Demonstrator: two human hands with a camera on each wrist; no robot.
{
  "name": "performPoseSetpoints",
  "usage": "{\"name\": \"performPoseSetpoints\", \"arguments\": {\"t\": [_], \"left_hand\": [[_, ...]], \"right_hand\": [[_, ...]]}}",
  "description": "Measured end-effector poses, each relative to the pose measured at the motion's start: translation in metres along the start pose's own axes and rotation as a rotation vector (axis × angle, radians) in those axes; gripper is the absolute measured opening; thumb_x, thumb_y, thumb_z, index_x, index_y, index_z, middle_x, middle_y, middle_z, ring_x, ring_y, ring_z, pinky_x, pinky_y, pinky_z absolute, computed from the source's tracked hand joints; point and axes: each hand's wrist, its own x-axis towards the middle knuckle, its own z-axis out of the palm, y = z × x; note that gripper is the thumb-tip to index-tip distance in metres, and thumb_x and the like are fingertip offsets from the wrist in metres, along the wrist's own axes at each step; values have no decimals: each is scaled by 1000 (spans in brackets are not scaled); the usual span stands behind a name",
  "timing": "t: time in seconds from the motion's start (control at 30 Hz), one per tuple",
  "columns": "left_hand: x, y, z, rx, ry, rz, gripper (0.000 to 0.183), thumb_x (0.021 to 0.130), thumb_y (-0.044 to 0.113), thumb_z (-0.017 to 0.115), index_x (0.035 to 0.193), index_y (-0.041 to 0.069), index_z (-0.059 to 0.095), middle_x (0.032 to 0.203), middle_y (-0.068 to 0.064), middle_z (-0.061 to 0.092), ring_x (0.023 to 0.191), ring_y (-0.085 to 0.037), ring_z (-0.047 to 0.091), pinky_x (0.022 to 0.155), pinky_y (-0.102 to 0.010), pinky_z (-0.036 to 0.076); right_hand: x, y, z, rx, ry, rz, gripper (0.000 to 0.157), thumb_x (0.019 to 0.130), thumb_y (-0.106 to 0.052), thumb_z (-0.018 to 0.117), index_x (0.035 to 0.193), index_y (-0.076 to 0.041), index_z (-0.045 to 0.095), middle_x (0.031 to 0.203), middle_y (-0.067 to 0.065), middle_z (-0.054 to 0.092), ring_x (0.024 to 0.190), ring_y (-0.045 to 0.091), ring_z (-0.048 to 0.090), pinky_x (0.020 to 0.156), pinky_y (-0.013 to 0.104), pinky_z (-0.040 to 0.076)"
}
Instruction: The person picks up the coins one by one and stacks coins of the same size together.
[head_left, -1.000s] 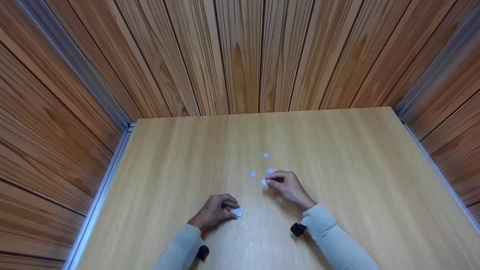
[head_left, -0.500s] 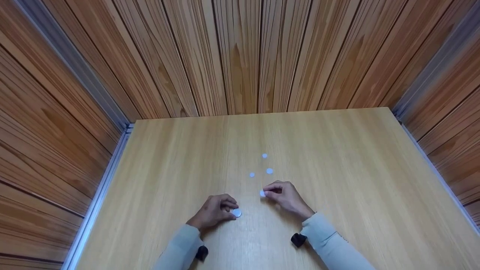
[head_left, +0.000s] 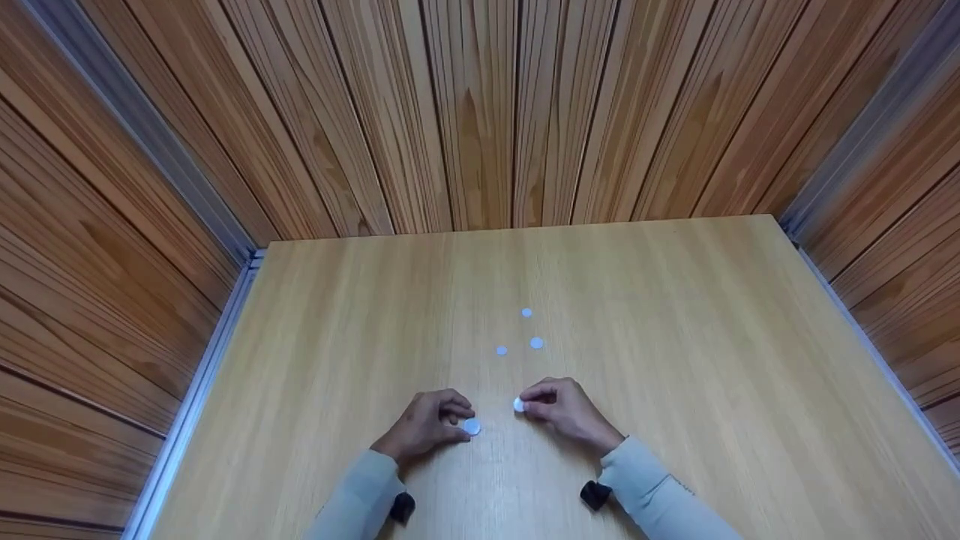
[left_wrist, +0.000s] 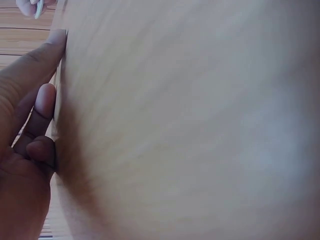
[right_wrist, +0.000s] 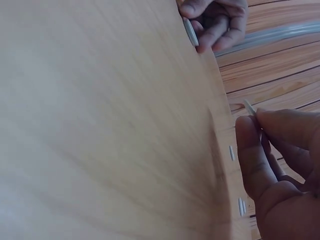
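Note:
Between the thumb and fingers of my left hand [head_left: 426, 426] sits a round white disc [head_left: 472, 427] on the table; the right wrist view shows this disc [right_wrist: 190, 33] edge-on, looking fairly thick. My right hand [head_left: 568, 411] pinches another white disc [head_left: 519, 405] between thumb and forefinger, raised off the tabletop in the right wrist view, where the pinched disc [right_wrist: 249, 107] is tilted. The two hands are apart, a short gap between their discs. In the left wrist view my left hand [left_wrist: 30, 125] shows curled fingers, but its disc is hidden.
Beyond the hands lie three loose white discs: a far one [head_left: 526, 313], a larger one [head_left: 536, 343] and a smaller left one [head_left: 502, 351]. The wooden table [head_left: 337, 315] is bordered by plank walls [head_left: 480, 112] and a metal rail [head_left: 199, 405] at left.
My right hand has drawn its white disc back from beside the loose discs, toward me and nearer the left hand. The left hand has stayed in place at its disc.

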Motion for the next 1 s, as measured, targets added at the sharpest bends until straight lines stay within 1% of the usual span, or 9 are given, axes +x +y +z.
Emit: {"name": "performPoseSetpoints", "arguments": {"t": [0.1, 0.17, 0.3, 0.47, 0.67, 0.83, 0.9, 1.0], "left_hand": [[-1, -1, 0, -2, -3, 11, 33, 79, 8, 84, 109, 13, 68, 100, 8, 74, 86, -11, 63, 75, -23, 51], [-1, -1, 0, -7, -5, 3, 33, 80, 9, 84, 109, 14, 68, 100, 8, 74, 86, -11, 63, 75, -23, 50], [-1, -1, -1, -11, -9, -10, 33, 80, 9, 83, 110, 14, 68, 101, 8, 74, 88, -11, 64, 78, -23, 50], [0, 1, 0, 4, -8, -11, 34, 80, 9, 84, 110, 14, 69, 100, 9, 73, 86, -10, 64, 76, -23, 51], [0, 2, 0, -4, -11, -31, 34, 80, 10, 84, 110, 16, 69, 99, 11, 73, 85, -11, 63, 76, -23, 51], [1, 0, 0, -13, -10, -43, 33, 81, 11, 84, 110, 18, 69, 99, 12, 72, 85, -14, 62, 75, -23, 51], [1, 0, 0, -11, -7, -37, 33, 80, 11, 84, 109, 18, 69, 100, 11, 73, 86, -14, 62, 75, -23, 51], [0, -1, 0, -14, -7, -25, 34, 80, 10, 84, 109, 16, 69, 100, 10, 74, 86, -13, 63, 76, -24, 51]], "right_hand": [[-3, 1, 4, -3, -17, 0, 11, 90, -9, 75, 99, -4, 77, 96, 4, 70, 89, 17, 62, 73, 22, 51], [-5, 1, 6, -16, -21, 3, 10, 89, -10, 75, 98, -5, 77, 96, 2, 70, 89, 17, 61, 74, 22, 50], [-8, 1, 7, -49, -24, 19, 9, 90, -11, 75, 98, -8, 78, 96, -1, 70, 91, 17, 61, 79, 26, 50], [-10, -2, 10, -79, -42, 14, 9, 90, -9, 74, 98, -8, 78, 95, -2, 69, 92, 17, 62, 82, 30, 50], [-12, -1, 14, -107, -64, -19, 7, 89, -8, 74, 96, -6, 78, 95, -2, 70, 91, 18, 64, 80, 28, 50], [-14, -3, 17, -140, -70, -36, 8, 90, -8, 74, 97, -5, 77, 95, 0, 70, 90, 20, 64, 79, 29, 51], [-14, -4, 18, -152, -70, -45, 9, 90, -7, 74, 98, -4, 77, 95, 1, 70, 89, 21, 65, 78, 28, 51], [-15, -4, 19, -146, -65, -52, 10, 89, -7, 74, 99, -3, 77, 95, 2, 70, 86, 18, 64, 75, 25, 51]]}}
